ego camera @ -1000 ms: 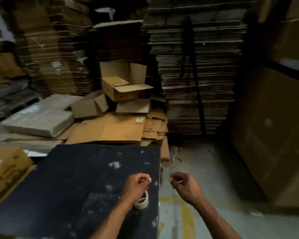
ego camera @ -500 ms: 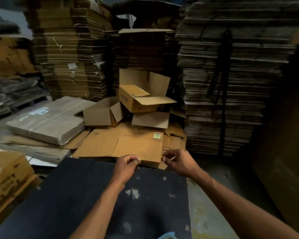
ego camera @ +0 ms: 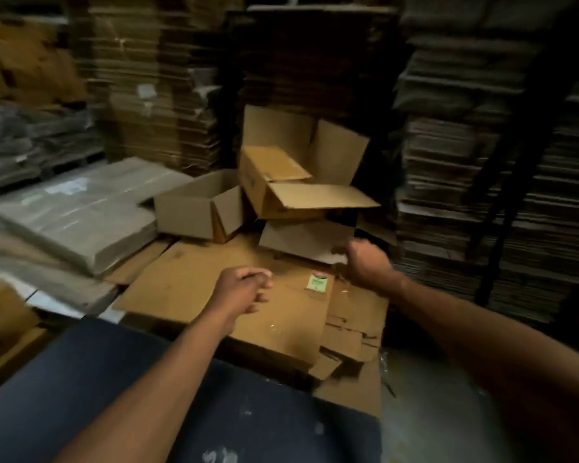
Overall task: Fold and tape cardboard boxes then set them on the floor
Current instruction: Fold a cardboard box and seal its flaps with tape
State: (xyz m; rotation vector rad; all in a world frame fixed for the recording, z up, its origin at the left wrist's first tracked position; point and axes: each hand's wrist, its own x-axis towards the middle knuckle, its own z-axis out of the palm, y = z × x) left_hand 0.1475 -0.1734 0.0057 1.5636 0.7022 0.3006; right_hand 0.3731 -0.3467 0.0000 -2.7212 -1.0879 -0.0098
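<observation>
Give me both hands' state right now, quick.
Left hand: fingers curled, holding nothing visible, above the flat cardboard.
Right hand: reaching at a box flap; grip cannot be told, blurred.

Dim storeroom, dark table [ego camera: 121,406], grey concrete floor [ego camera: 425,426].

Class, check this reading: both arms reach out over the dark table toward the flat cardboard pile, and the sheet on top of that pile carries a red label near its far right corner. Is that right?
Not quite. The label on the top flat cardboard sheet is green, not red, as the head view shows. The rest holds: the left hand and right hand reach out past the dark table toward the pile.
</observation>
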